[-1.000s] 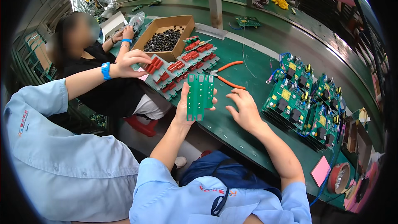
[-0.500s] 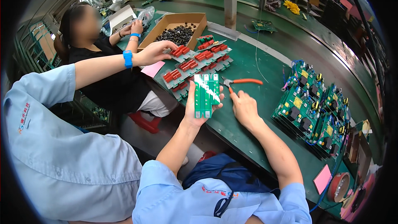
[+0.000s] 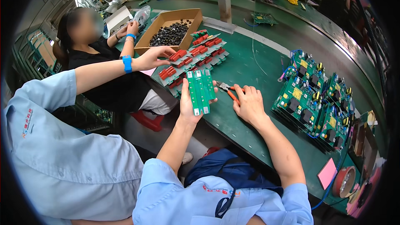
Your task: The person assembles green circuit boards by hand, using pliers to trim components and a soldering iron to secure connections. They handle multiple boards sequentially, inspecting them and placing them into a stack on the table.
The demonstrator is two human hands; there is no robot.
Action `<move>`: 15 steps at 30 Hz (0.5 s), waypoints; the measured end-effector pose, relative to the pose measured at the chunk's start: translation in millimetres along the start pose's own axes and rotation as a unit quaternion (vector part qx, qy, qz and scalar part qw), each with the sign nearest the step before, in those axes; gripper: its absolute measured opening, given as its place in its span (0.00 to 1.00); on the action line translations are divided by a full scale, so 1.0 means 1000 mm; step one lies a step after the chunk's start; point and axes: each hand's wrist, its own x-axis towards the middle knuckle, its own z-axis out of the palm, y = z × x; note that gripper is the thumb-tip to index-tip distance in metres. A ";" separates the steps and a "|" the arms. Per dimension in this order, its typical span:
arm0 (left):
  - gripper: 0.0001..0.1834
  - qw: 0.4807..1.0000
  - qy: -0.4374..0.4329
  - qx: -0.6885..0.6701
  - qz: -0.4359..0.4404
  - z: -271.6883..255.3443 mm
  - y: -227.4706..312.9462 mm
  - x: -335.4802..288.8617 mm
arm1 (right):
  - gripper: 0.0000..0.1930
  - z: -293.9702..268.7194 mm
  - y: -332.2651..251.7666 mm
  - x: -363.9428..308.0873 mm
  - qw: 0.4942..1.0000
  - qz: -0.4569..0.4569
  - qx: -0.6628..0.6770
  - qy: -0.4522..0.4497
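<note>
My left hand point(image 3: 188, 103) grips a green circuit board point(image 3: 201, 93) by its sides, its face with rows of solder points turned up. Over the table to its right, my right hand point(image 3: 250, 104) has its fingers on the orange handles of a pair of cutting pliers point(image 3: 224, 86). The metal jaws point toward the board but stay apart from it. Just beyond the board lie several stacked boards with red components point(image 3: 183, 61). A co-worker's hand point(image 3: 155, 58) with a blue wristband reaches to the left end of that stack.
A cardboard box point(image 3: 197, 20) of small black parts stands behind the stack. Several populated green boards point(image 3: 301, 96) are stacked at right, near a pink pad point(image 3: 326, 174) and a tape roll point(image 3: 344, 182). Another person in black point(image 3: 98, 64) sits at far left, handling something small.
My right hand has closed over both plier handles, where before it held one and the other stuck out to the right. The board has tilted, losing its bright glare.
</note>
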 end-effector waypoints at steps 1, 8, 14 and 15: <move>0.33 1.000 -0.008 0.016 0.004 0.002 0.001 -0.001 | 0.24 -0.006 0.001 0.001 0.999 0.007 0.019 0.028; 0.31 0.999 -0.001 0.043 0.027 0.012 -0.006 -0.006 | 0.24 -0.015 0.015 0.008 0.957 0.046 0.228 0.174; 0.30 0.995 0.017 0.078 0.062 0.015 -0.010 -0.008 | 0.29 -0.018 0.007 0.003 0.969 -0.012 0.169 0.178; 0.30 0.995 0.013 0.079 0.062 0.016 -0.010 -0.008 | 0.29 -0.019 0.007 0.004 0.970 -0.014 0.162 0.179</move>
